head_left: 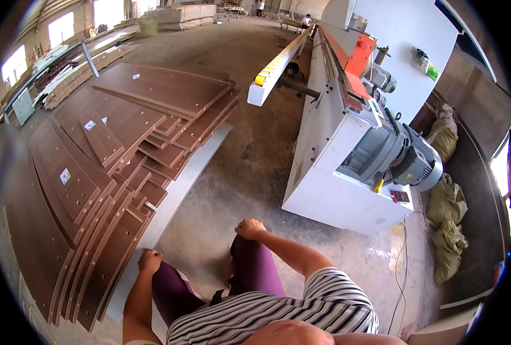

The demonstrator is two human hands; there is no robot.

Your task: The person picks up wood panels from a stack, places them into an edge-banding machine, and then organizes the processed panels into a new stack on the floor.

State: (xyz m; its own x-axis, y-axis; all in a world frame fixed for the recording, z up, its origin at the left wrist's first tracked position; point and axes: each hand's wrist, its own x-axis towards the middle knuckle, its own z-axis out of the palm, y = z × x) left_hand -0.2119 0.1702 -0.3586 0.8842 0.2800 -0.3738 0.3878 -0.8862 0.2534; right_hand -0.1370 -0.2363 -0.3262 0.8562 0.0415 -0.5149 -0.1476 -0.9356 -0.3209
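Note:
My left hand [150, 260] rests at my left knee, its fingers curled in and nothing visible in them. Beside it, to the left, lies a large stack of brown wood-look panels [89, 253] with round holes along their edges; a gap separates hand and panels. On top of my right knee sits my right hand [249, 228], also curled closed, with no object showing. Both knees are in purple trousers [258, 267]. The undersides of both hands are hidden.
A long white machine [318, 184] with grey motors [422, 161] stands ahead to the right, a roller rail [278, 66] reaching out from it. A pale board [169, 213] lies under the panels. Stuffed sacks [448, 247] and a cable [403, 270] are at right. Far people work at back.

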